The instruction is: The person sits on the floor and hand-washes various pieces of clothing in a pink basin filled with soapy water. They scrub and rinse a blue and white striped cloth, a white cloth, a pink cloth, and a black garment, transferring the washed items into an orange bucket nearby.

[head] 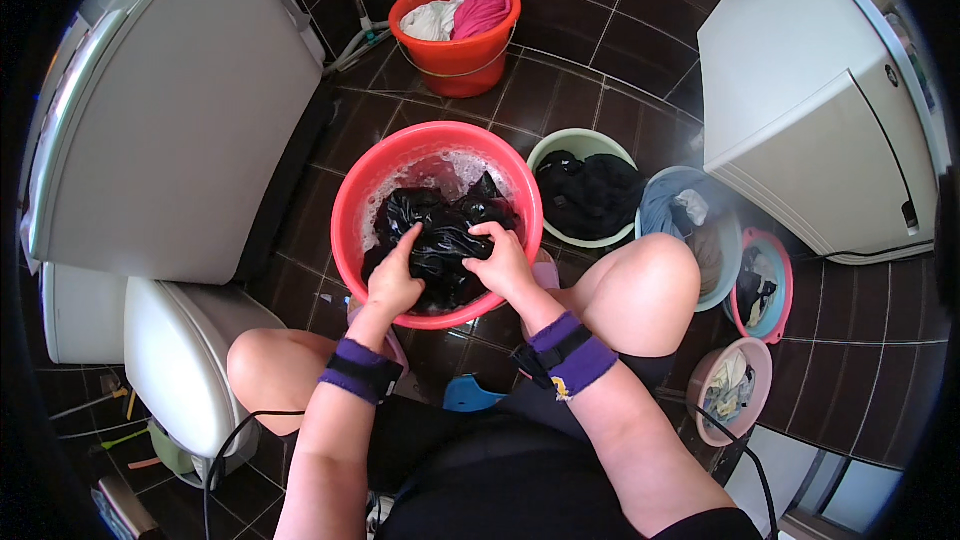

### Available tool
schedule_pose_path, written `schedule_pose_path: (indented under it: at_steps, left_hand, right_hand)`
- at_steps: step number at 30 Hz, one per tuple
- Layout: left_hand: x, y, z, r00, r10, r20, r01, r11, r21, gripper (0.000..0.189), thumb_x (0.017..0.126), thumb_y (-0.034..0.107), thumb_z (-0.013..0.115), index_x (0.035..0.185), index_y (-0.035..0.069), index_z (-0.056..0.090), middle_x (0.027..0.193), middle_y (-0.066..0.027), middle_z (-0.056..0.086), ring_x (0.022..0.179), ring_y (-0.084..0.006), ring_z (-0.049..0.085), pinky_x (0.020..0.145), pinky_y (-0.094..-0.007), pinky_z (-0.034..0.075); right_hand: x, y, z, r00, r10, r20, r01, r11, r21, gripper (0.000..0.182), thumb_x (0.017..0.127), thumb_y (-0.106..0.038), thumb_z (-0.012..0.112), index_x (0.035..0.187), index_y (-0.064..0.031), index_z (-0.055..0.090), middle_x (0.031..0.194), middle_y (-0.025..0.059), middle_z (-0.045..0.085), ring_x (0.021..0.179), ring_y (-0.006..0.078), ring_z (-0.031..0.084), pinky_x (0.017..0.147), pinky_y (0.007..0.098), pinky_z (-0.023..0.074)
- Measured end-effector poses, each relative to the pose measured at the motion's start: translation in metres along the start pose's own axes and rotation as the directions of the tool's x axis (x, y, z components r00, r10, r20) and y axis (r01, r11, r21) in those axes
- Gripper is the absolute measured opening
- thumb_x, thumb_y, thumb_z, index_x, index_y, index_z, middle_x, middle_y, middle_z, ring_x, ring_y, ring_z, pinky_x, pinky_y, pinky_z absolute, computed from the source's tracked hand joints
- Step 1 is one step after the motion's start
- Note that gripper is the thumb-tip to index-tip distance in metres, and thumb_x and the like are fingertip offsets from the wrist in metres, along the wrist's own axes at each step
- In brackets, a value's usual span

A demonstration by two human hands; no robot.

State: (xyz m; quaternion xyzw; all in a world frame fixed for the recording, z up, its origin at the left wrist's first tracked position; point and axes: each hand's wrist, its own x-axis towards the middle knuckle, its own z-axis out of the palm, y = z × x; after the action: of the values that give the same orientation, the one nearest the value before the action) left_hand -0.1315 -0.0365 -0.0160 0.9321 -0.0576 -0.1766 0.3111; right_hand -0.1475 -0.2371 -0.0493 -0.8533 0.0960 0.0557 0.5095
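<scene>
In front of me on the floor stands a large pink plastic basin (pixel 346 240) with sudsy water. Wet black cloth (pixel 442 247) fills most of it, partly under the foam. My left hand (pixel 397 277) is over the near left of the cloth, its fingers spread and the index finger reaching forward onto the fabric. On the right, my right hand (pixel 502 259) rests at the cloth, thumb and fingers apart, with no clear grip on it. Both wrists wear purple bands with black straps. The fingertips partly merge with the dark folds.
Behind the basin is a red bucket (pixel 461 64) of white and pink cloth. A pale green basin (pixel 587 240) holds black clothes; a light blue basin (pixel 724 277) and smaller basins stand further right. A toilet (pixel 176 367) is at left, a white cabinet (pixel 810 142) at right.
</scene>
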Motion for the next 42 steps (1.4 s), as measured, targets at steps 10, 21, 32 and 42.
schedule_pose_path:
  at_steps: [10, 21, 32, 42]
  left_hand:
    - [0.005, 0.039, -0.066, 0.947, 0.124, -0.296, -0.244, 0.878, -0.413, 0.066, 0.058, -0.017, 0.048, 0.118, 0.008, 0.056, 0.077, -0.0026, 0.043, 0.074, -0.0155, 0.049, 0.075, -0.0246, 0.044]
    - [0.007, 0.008, -0.025, 0.994, -0.091, 0.067, 0.076, 0.977, 0.201, 0.089, 0.069, -0.001, 0.063, 0.141, 0.043, 0.032, 0.151, -0.0089, 0.022, 0.135, -0.0406, 0.026, 0.104, -0.0656, 0.025]
    - [0.029, -0.013, 0.005, 0.93, -0.224, 0.291, 0.161, 0.961, 0.224, 0.107, 0.063, 0.017, 0.077, 0.145, 0.045, 0.016, 0.156, -0.0073, 0.012, 0.135, -0.0476, 0.024, 0.102, -0.0699, 0.023]
    - [0.053, -0.04, 0.033, 0.929, -0.258, 0.265, 0.181, 0.942, 0.282, 0.11, 0.061, 0.024, 0.083, 0.146, 0.044, 0.016, 0.15, -0.0117, 0.025, 0.129, -0.044, 0.037, 0.1, -0.06, 0.036]
  right_hand:
    - [-0.003, -0.066, -0.033, 0.948, -0.271, -0.166, 0.298, 0.939, 0.17, 0.049, 0.064, -0.004, 0.068, 0.112, -0.0113, 0.058, 0.105, 0.016, 0.057, 0.105, 0.0355, 0.055, 0.094, 0.0389, 0.0439]
    - [0.002, -0.069, -0.007, 0.987, -0.142, 0.072, 0.158, 0.936, -0.315, 0.084, 0.068, -0.002, 0.066, 0.142, -0.0171, 0.03, 0.137, 0.0309, 0.027, 0.105, 0.0467, 0.054, 0.09, 0.044, 0.0486]
    - [0.02, -0.02, 0.06, 0.963, 0.207, 0.173, -0.007, 0.661, -0.751, 0.085, 0.079, -0.007, 0.062, 0.149, -0.0191, 0.016, 0.148, 0.0355, -0.007, 0.119, 0.0551, 0.043, 0.081, 0.0461, 0.0544]
    - [0.04, -0.016, 0.087, 0.939, 0.323, 0.115, -0.076, 0.523, -0.849, 0.074, 0.087, -0.007, 0.051, 0.15, -0.0208, 0.013, 0.15, 0.0319, -0.002, 0.124, 0.0589, 0.032, 0.08, 0.0528, 0.053]
